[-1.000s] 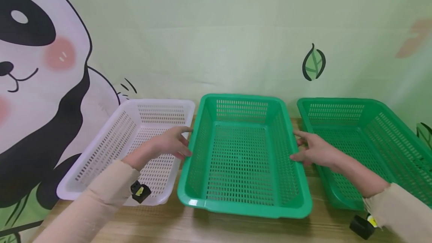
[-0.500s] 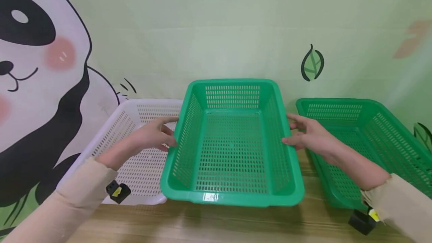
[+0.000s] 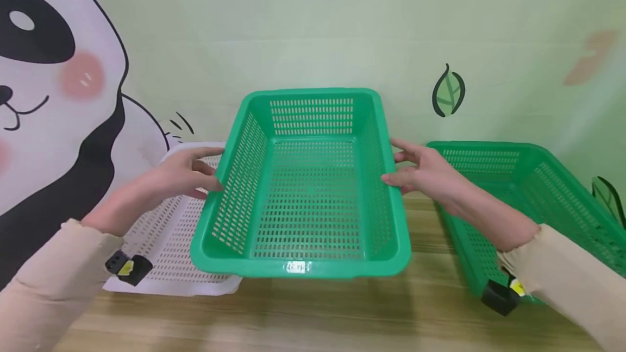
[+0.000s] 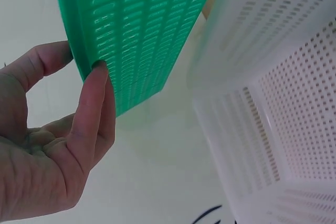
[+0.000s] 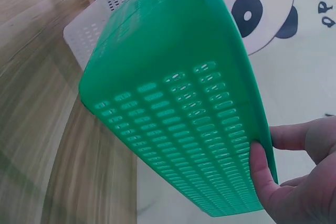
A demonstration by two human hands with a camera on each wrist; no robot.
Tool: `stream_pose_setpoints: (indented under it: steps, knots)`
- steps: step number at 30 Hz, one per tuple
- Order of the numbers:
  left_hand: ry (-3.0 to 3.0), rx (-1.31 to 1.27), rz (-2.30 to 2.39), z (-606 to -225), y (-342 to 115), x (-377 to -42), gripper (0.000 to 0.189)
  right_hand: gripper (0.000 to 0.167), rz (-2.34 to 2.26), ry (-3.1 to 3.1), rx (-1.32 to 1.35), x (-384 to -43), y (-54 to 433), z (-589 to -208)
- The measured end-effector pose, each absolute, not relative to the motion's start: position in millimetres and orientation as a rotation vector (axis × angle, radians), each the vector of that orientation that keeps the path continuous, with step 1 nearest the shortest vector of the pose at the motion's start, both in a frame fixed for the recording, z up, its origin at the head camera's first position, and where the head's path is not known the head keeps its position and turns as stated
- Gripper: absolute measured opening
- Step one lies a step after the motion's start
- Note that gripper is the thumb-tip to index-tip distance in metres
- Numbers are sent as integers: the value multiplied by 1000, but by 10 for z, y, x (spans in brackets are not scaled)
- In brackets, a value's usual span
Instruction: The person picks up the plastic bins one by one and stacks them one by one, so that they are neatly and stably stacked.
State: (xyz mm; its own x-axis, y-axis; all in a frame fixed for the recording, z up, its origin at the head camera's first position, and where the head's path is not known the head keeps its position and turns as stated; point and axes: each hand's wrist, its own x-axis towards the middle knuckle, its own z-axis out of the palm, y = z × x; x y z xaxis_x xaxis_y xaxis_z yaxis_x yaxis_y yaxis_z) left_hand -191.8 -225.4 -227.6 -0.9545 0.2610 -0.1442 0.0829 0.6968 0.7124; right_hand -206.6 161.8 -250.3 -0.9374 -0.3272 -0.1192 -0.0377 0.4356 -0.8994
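Note:
A green plastic basket [image 3: 310, 200] with slotted walls hangs above the table between both hands, its inside facing me. My left hand [image 3: 178, 175] pinches the rim on its left side, thumb and fingers on either face of the edge, as the left wrist view shows on the green basket [image 4: 131, 30]. On the opposite side my right hand [image 3: 423, 170] pinches the other rim; in the right wrist view the green basket [image 5: 178, 98] is well clear of the wood. Behind and below it, partly covered, a white basket [image 3: 166, 243] stands on the table at left.
A second green basket [image 3: 518, 178] stands on the right of the wooden table [image 3: 323, 314], partly behind my right forearm. A cloth backdrop [image 3: 313, 31] with a panda and leaves hangs behind. Small black devices are strapped at both wrists.
Both hands have lifted the green basket off the table and carried it up and to the left, so that it now overlaps the white basket. The other baskets have stayed put.

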Motion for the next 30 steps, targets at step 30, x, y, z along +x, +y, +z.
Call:
stream_pose_setpoints:
  steps: [30]
  knots:
    - [2859,12,841,-2114,-2681,-1976,70,74,-1890,2110,-470,-2160,1185,-2405]
